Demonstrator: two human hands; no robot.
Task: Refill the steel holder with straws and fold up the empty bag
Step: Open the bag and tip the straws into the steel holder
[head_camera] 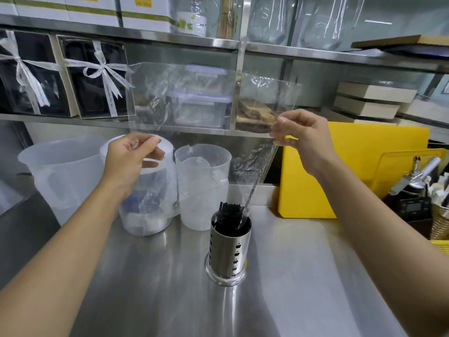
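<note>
My left hand (134,158), up and to the left of the steel holder (229,249), pinched one corner of the clear bag (194,100) between thumb and fingers; the bag hung stretched above the holder, its long axis running across from hand to hand, a loose lower flap trailing down toward the black straws (230,212) standing upright inside; my right hand (301,137), up and to the right of the holder, gripped the other corner; the film looked light, limp and slippery, best held at its corners.
</note>
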